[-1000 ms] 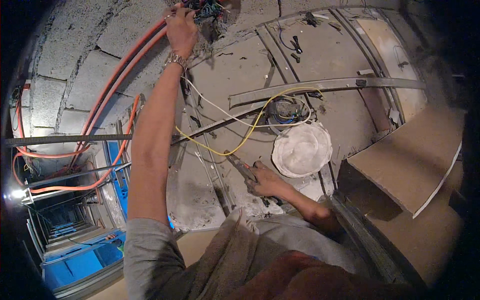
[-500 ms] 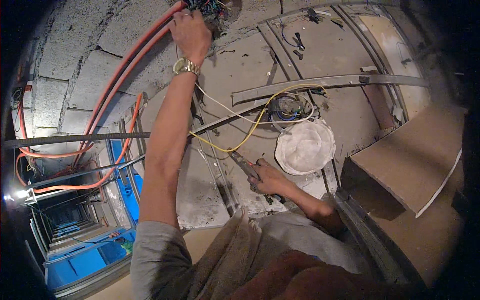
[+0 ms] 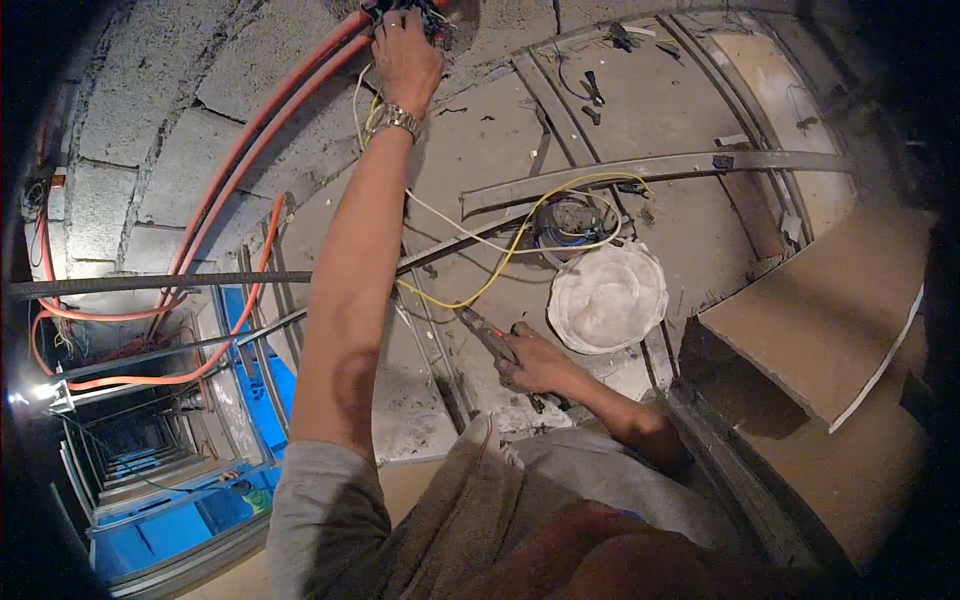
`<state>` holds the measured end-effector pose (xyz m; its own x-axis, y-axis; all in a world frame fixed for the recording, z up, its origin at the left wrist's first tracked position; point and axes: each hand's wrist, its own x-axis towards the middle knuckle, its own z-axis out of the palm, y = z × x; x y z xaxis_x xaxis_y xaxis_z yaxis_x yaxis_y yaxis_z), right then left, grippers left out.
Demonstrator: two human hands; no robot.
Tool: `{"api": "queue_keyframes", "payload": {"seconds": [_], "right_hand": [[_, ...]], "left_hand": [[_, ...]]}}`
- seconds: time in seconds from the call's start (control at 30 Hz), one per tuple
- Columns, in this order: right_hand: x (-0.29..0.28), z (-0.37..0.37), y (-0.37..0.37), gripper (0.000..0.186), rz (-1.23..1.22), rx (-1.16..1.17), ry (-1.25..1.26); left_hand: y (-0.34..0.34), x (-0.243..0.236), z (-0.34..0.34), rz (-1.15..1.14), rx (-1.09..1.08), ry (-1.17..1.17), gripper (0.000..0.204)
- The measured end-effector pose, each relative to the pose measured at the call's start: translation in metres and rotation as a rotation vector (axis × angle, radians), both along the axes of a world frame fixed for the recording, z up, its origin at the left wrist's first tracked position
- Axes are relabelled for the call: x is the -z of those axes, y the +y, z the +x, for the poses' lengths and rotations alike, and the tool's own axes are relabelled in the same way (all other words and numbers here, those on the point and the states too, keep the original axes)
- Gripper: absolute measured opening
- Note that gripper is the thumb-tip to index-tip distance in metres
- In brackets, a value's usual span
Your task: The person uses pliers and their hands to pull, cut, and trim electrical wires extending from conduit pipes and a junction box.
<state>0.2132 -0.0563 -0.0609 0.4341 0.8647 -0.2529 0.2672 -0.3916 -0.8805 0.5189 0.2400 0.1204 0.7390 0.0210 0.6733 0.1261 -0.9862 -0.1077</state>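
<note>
Left hand (image 3: pixel 405 55) raised to the wall, grip closed on a wire bundle (image 3: pixel 400 12) beside the orange conduits (image 3: pixel 250 140). Pliers (image 3: pixel 495 345) clamped in right hand (image 3: pixel 535 362), held low.

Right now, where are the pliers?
Head view, centre: the pliers are in the right hand, just left of the white bucket, tips near the yellow wire.

The left hand (image 3: pixel 405 55) is raised to a bundle of wires (image 3: pixel 405 12) at the block wall (image 3: pixel 150 130), beside orange conduits (image 3: pixel 250 140). Pliers (image 3: pixel 490 340) are gripped in the right hand (image 3: pixel 535 362), near a yellow wire (image 3: pixel 505 265) and a white bucket (image 3: pixel 607 297).
</note>
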Motion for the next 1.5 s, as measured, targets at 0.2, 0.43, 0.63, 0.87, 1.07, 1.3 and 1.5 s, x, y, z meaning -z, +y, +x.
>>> {"api": "queue_keyframes", "payload": {"seconds": [0.2, 0.43, 0.63, 0.87, 1.07, 1.3, 1.5], "right_hand": [[0.006, -0.004, -0.001, 0.045, 0.02, 0.045, -0.027], [0.004, -0.005, -0.002, 0.042, 0.073, 0.007, -0.004], [0.003, 0.0, 0.001, 0.044, 0.034, 0.008, -0.009], [-0.001, 0.007, -0.004, 0.05, -0.065, -0.01, -0.094], [0.008, 0.006, 0.018, 0.051, -0.011, -0.101, -0.137], [-0.003, 0.01, 0.007, 0.051, -0.028, -0.053, -0.105], [-0.004, 0.013, 0.003, 0.051, -0.028, -0.043, -0.09]], "left_hand": [[0.009, 0.009, 0.015, 0.076, 0.011, -0.116, 0.035], [0.038, 0.004, 0.015, -0.101, 0.309, -0.186, 0.015], [0.044, 0.001, 0.008, -0.358, 0.381, -0.151, 0.019], [0.013, 0.007, 0.033, -0.285, 0.263, -0.098, 0.031], [0.04, -0.011, -0.006, -0.455, 0.134, -0.083, 0.033], [0.033, -0.002, 0.02, -0.636, 0.131, -0.025, 0.034], [0.031, 0.005, 0.018, -0.603, 0.199, 0.009, 0.03]]}}
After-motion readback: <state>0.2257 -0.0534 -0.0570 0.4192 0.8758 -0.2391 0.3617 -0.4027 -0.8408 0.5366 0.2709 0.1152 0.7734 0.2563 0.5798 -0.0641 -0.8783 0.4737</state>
